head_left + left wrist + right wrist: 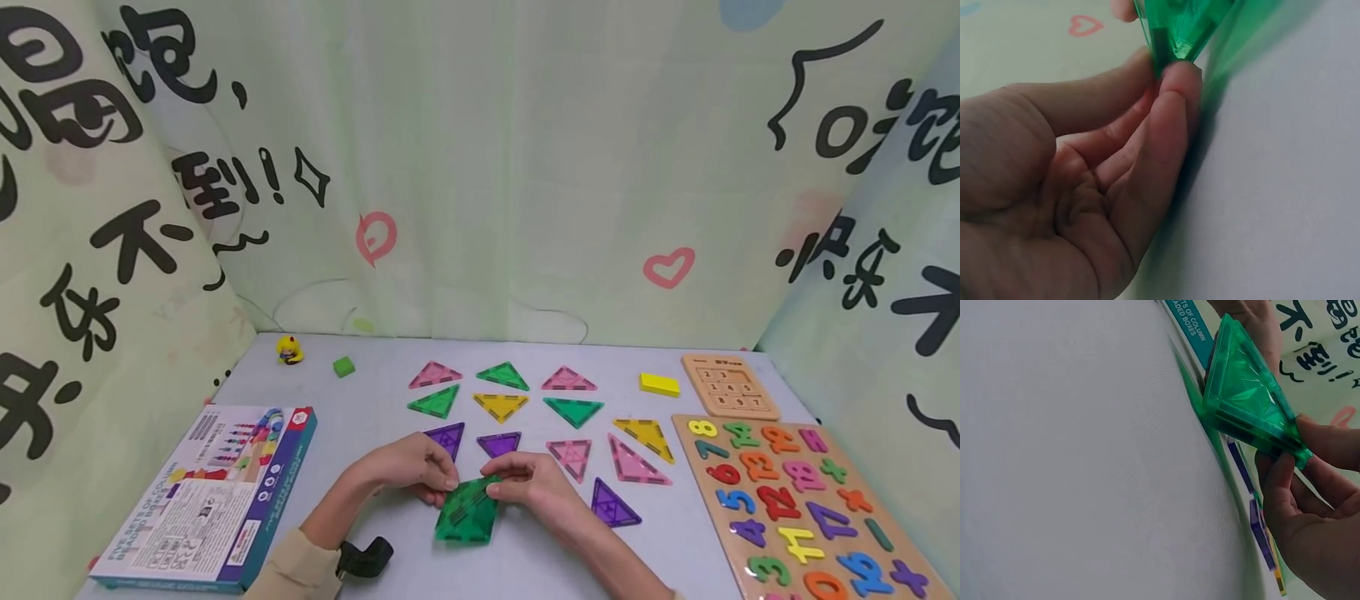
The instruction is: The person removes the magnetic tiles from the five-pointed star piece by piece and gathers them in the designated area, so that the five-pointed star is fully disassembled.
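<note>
A translucent green magnetic tile shape is held just above the near middle of the table. Its faces look like triangular tiles joined edge to edge. My left hand pinches its left corner between thumb and fingers; the left wrist view shows that grip on the green tile shape from close up. At the opposite corner my right hand pinches it, thumb on one side and fingers on the other. Shiny facets of the green tile shape face the right wrist camera.
Several loose triangular tiles lie beyond the hands, among them a purple tile, a yellow tile and a pink tile. On the left lies a boxed set; on the right, a number board. A yellow block sits farther back.
</note>
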The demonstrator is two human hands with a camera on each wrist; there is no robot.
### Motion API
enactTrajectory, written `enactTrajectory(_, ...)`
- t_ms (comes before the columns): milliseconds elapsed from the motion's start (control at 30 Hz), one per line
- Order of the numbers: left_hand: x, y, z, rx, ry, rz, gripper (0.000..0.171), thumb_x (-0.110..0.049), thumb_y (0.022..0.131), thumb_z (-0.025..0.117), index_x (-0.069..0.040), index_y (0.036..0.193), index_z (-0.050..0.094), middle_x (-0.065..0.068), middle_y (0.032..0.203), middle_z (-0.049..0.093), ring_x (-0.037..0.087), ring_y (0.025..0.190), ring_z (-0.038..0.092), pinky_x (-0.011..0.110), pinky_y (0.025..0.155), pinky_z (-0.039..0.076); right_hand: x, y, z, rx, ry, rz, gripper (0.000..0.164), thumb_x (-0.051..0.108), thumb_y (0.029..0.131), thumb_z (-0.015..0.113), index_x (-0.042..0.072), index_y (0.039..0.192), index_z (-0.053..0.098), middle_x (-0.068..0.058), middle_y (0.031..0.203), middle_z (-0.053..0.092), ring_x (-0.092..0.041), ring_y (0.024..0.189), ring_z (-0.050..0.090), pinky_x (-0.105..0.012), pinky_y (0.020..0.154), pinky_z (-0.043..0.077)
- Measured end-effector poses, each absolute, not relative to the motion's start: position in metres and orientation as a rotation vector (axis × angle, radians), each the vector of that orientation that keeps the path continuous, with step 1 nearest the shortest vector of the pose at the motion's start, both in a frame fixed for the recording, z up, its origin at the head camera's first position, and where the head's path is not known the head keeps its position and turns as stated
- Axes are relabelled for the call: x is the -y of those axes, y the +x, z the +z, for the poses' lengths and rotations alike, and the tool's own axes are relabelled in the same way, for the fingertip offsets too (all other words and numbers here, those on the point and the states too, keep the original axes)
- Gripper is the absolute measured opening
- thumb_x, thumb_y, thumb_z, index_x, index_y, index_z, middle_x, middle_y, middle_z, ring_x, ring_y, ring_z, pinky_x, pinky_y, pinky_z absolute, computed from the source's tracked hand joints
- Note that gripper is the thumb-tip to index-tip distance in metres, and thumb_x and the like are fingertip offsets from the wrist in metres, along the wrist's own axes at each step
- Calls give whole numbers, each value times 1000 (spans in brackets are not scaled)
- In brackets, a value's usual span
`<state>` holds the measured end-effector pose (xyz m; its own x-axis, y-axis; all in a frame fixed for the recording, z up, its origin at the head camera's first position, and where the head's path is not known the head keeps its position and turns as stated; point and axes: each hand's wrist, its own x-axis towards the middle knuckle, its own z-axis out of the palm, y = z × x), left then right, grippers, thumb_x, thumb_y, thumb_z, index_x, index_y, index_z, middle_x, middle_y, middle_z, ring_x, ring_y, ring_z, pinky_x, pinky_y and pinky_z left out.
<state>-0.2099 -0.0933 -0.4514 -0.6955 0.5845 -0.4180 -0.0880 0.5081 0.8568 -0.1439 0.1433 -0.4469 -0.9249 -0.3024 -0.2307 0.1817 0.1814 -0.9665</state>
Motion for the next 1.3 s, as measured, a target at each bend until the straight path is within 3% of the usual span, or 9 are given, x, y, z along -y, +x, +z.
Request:
enactTrajectory(200,98,-213,-453,-2004,389,1266,16,-19,88,75,-5,95,77,-1,78,71,10,66,64,26,67,58,-144,-145,-449,-2128,-102,-1758,34,19,88,74,1,116,71,-8,113,73,-11,94,60,-26,81,50)
enactTrajectory(400,101,-213,-453,-2015,413,1296,13,-13,86,76,-1,93,76,1,78,72,10,65,63,26,66,57,-142,-143,-455,-2120,-140,-1758,29,17,87,73,-1,111,72,-10,107,75,-9,85,62,-25,73,52)
enactTrajectory(733,129,-224,-444,-2126,450,1340,14,-14,89,71,-1,95,75,0,80,70,12,68,61,27,67,55,-144,-143,-454,-2075,-120,-1769,28,12,87,72,-3,110,71,-9,104,75,-9,83,63,-24,73,53)
enactTrajectory(967,167,-231,-423,-2500,228,1297,15,-15,93,69,-3,101,74,4,89,71,14,77,62,30,73,55,-146,-144,-451,-2048,-136,-1743,26,12,88,71,-3,110,71,-7,97,73,-10,79,61,-24,72,52)
enactTrajectory(1300,182,-236,-427,-2935,5,970,13,-15,92,68,-4,96,74,10,88,70,21,77,56,27,63,43,-146,-143,-452,-2020,-195,-1714,26,7,87,68,-1,112,70,-7,101,72,-10,82,62,-24,74,51)
